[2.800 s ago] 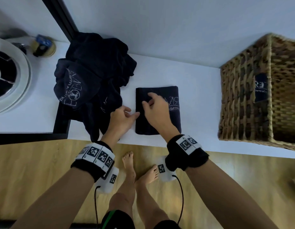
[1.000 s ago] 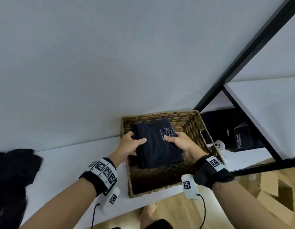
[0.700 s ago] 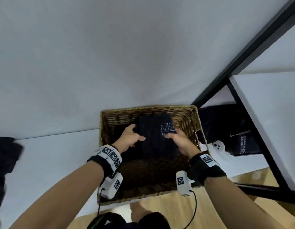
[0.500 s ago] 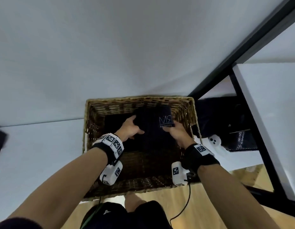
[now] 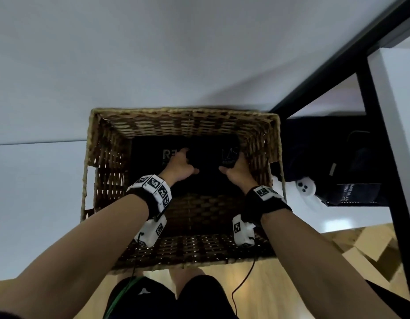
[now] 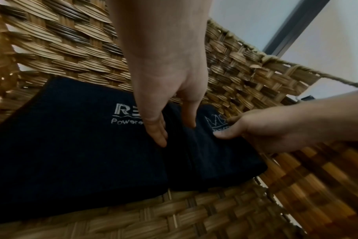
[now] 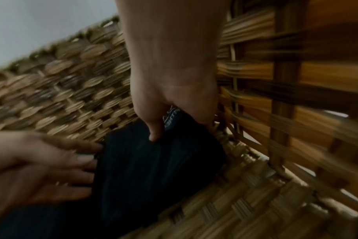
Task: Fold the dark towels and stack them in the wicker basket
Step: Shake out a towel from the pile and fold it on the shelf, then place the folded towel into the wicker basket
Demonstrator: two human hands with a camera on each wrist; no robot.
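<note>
The wicker basket [image 5: 183,110] stands on the white shelf, and both my hands are deep inside it. A folded dark towel with an "RE" logo [image 5: 148,153] [image 6: 71,153] lies flat on the left of the basket floor. A second folded dark towel [image 5: 211,162] [image 6: 219,155] [image 7: 153,169] sits at the right, its right side up against the woven wall [image 7: 276,129]. My left hand [image 5: 180,165] [image 6: 174,126] holds its left edge. My right hand [image 5: 236,168] [image 7: 181,129] pinches its far right corner, thumb on top.
The white shelf [image 5: 38,180] runs left of the basket. A black frame post [image 5: 383,157] stands to the right, with dark items [image 5: 351,157] and a small white device [image 5: 305,187] behind it. Cardboard boxes [image 5: 372,245] sit on the wooden floor.
The folded towel went from the shelf top over to the basket. Both hands have lowered it from the rim down to the floor, beside the other towel.
</note>
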